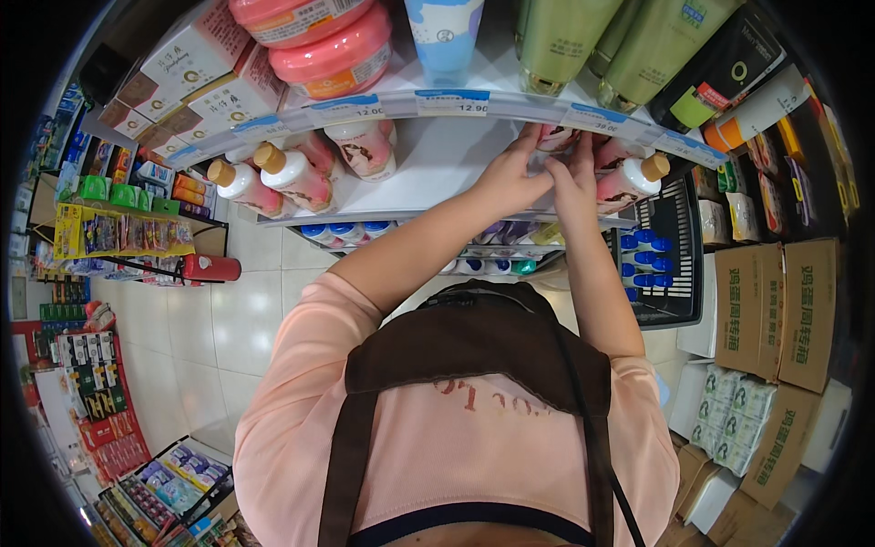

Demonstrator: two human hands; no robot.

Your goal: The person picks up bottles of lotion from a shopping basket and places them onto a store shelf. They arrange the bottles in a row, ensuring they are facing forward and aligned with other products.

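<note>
Both my arms reach onto the white shelf [437,150] under the upper ledge. My left hand [518,180] and my right hand [574,182] close from either side around a pink-and-white bottle [557,138], whose upper part is hidden beneath the ledge. Just right of it stands a like bottle with a wooden-looking cap [631,182], and another pink one [620,153] behind. At the shelf's left end are more capped pink-and-white bottles [296,180], with a wider printed bottle [365,150] beside them.
Price tags line the upper ledge [392,108], which carries pink jars [330,59], green tubes [561,41] and white boxes [196,68]. A black basket [688,264] with blue-capped bottles is at right, near cardboard cartons [747,296]. A fire extinguisher [211,267] sticks out at left.
</note>
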